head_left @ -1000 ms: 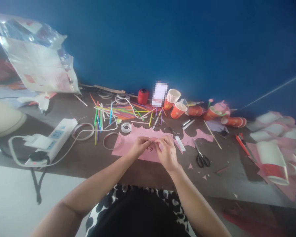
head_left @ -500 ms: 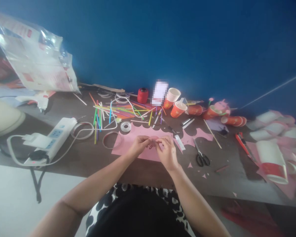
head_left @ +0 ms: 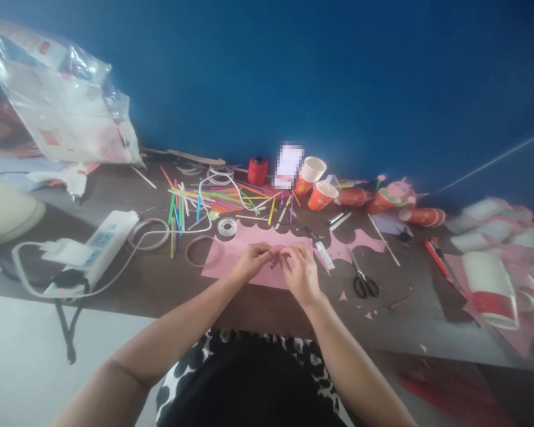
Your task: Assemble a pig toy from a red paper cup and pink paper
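Over the pink paper sheet [head_left: 231, 255], my left hand [head_left: 254, 262] and my right hand [head_left: 301, 274] meet with fingertips nearly together. Both are closed, pinching a small pink paper piece [head_left: 277, 249] between them; most of it is hidden by the fingers. Just below the fingertips shows a small dark loop [head_left: 273, 265], too small to name. The sheet has scalloped cut edges and lies flat on the dark table. To the right of my right hand are black-handled scissors [head_left: 364, 281], partly spread, and a white strip [head_left: 324, 255].
Coloured sticks [head_left: 225, 198], a tape roll [head_left: 226, 227] and red thread [head_left: 258, 171] lie behind. Paper cups [head_left: 323, 196] stand at the back. On the left are a power strip [head_left: 100, 246] and a glue gun [head_left: 75, 179]; on the right, a red utility knife [head_left: 440, 261].
My hands stay almost in place, still pinching the small pink piece. The dark loop below the fingertips has shifted slightly. The view has moved a little.
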Tool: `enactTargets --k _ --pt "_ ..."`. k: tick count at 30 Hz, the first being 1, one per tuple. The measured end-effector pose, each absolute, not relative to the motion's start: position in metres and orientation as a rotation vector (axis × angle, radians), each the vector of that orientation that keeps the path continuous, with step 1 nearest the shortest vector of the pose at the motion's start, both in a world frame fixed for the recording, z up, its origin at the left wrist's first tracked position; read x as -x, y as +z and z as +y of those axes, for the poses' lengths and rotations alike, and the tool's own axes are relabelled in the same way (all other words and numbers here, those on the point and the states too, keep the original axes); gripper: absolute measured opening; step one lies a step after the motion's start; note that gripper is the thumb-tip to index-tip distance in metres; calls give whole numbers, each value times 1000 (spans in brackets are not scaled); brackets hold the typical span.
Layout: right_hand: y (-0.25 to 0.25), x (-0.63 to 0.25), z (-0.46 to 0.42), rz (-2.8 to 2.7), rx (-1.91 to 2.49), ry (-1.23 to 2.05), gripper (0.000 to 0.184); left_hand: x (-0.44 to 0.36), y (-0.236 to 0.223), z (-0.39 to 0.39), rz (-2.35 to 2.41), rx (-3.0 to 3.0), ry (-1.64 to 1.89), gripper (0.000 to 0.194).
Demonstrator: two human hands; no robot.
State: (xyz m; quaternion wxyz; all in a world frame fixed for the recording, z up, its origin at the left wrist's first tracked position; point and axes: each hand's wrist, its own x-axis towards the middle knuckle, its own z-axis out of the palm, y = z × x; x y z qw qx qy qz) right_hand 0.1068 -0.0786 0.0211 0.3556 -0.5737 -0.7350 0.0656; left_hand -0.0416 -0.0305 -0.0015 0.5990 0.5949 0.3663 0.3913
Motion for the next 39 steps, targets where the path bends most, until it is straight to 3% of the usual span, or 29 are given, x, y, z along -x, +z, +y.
enactTargets --k 20,26,30,34,39 --pt "24 -109 -81 -1867 1397 228 12 43 -4 -29 773 -1062 813 34" --pt "16 -110 -77 -1688 1497 219 4 42 2 -30 755 -1187 813 27" --pt "14 -115 -71 -1573 1565 449 18 41 1 -32 785 -1366 825 26" --pt "18 -117 -70 -1536 1546 761 4 38 -5 -34 904 -1510 845 23" --pt "20 -113 -75 -1454 1556 870 9 36 -9 -36 1049 -1667 870 20"
